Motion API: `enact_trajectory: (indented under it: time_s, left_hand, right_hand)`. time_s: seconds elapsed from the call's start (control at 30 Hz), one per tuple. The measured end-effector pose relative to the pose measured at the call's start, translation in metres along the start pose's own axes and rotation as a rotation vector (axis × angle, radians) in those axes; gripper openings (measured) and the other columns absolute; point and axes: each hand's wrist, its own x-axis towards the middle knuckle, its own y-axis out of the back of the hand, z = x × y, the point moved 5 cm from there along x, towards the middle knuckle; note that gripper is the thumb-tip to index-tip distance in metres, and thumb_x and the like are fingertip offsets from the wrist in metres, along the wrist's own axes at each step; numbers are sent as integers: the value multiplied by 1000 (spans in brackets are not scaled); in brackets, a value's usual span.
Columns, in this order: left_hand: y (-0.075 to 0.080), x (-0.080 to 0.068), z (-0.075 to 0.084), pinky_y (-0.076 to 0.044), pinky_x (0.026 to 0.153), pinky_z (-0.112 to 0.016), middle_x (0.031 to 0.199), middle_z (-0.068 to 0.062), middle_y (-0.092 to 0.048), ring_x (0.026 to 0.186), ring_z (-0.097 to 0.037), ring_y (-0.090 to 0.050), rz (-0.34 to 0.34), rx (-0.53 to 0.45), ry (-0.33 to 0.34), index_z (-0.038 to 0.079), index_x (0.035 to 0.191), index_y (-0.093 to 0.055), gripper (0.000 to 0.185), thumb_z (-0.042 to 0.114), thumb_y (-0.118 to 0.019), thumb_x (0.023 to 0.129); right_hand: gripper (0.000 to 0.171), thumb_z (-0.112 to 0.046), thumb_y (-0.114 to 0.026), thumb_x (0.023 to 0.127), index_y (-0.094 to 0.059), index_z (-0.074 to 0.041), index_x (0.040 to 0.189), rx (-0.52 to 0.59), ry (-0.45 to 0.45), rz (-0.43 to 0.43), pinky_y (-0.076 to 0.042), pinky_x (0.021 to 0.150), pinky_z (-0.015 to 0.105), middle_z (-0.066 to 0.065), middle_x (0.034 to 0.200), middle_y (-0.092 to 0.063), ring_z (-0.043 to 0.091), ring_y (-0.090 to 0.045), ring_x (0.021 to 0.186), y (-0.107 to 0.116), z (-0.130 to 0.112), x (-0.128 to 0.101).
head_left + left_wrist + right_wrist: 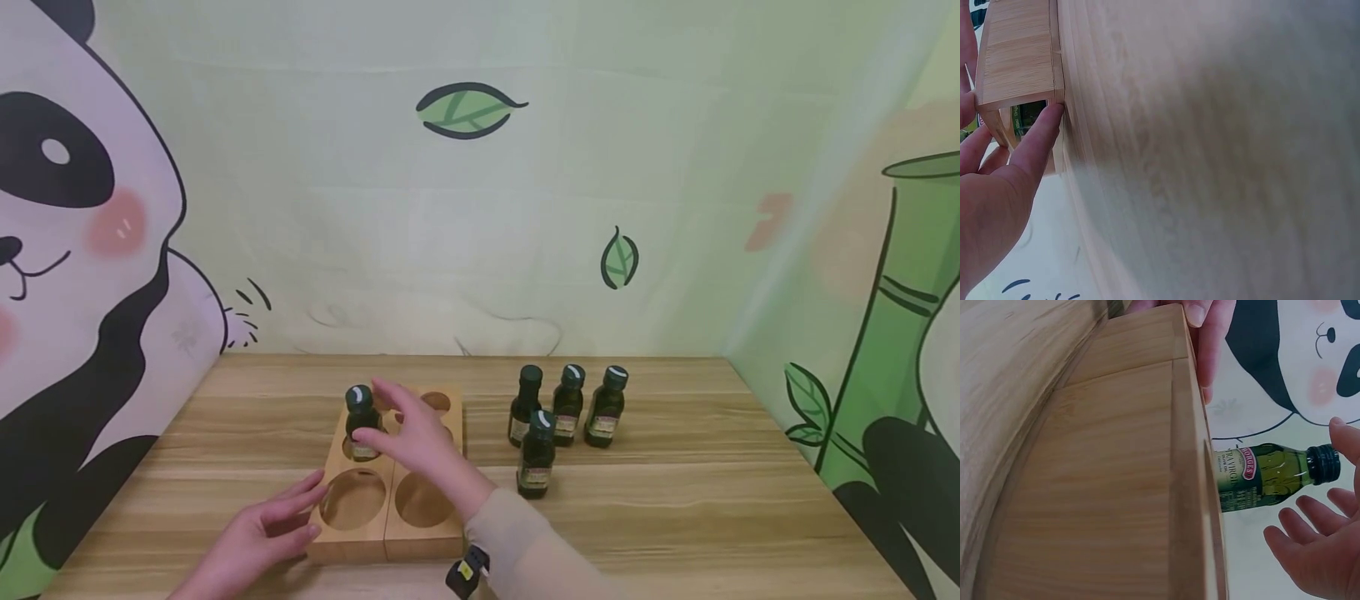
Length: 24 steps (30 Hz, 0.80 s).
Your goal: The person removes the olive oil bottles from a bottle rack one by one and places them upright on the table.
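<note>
Lower centre of the head view: a light wooden holder block with round wells [390,533] lies on the wood-grain table [675,500]. One small dark green glass bottle with a dark cap [362,429] stands upright in a well on the block's left column, behind the empty front-left well. The right hand [416,437] is just beside this bottle, to its right; its fingers are spread and nearly straight, gripping nothing. The right wrist view confirms this: the bottle [1272,475] sits in the block [1116,487] with the fingertips [1300,509] apart from the glass. The left hand [258,533] rests at the block's front-left corner, fingers extended and relaxed; in the left wrist view one straight finger [1038,137] touches the block's edge [1022,56].

Right of centre in the head view, four more dark green bottles [566,417] stand upright on the table, grouped closely, well apart from the block.
</note>
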Motion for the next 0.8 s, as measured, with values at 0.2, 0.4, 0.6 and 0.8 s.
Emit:
enact_trajectory:
  time_s: [0.2, 0.4, 0.6, 0.8]
  left_hand:
    - [0, 0, -1, -57, 86, -43, 159, -20, -25, 127, -47, -49, 0, -6, -19, 0, 143, -49, 58, 23, -70, 94]
    - [0, 0, 0, -57, 85, -42, 159, -19, -26, 128, -47, -48, 4, -3, -30, 0, 143, -49, 59, 23, -70, 94]
    - [0, 1, -1, -57, 85, -43, 159, -19, -26, 128, -47, -48, 3, -9, -11, 1, 144, -49, 59, 24, -71, 93]
    - [-1, 1, 0, -57, 84, -41, 159, -20, -26, 128, -47, -48, 6, -13, -30, 0, 143, -49, 60, 23, -71, 93]
  right_hand:
    - [67, -26, -76, 90, -46, -14, 148, 86, -46, 7, -44, 105, 42, 5, 136, -60, 16, -53, 126, -7, 8, 6]
    - [60, -25, -75, 91, -51, -16, 145, 137, -69, 48, -48, 100, 40, 5, 129, -64, 19, -58, 120, -8, 9, 12]
    - [55, -24, -75, 91, -55, -18, 142, 174, -90, 71, -49, 97, 37, 3, 124, -66, 18, -60, 114, -9, 10, 15]
    - [50, -20, -75, 90, -59, -16, 137, 202, -89, 103, -52, 88, 29, 2, 118, -68, 14, -62, 108, -9, 9, 17]
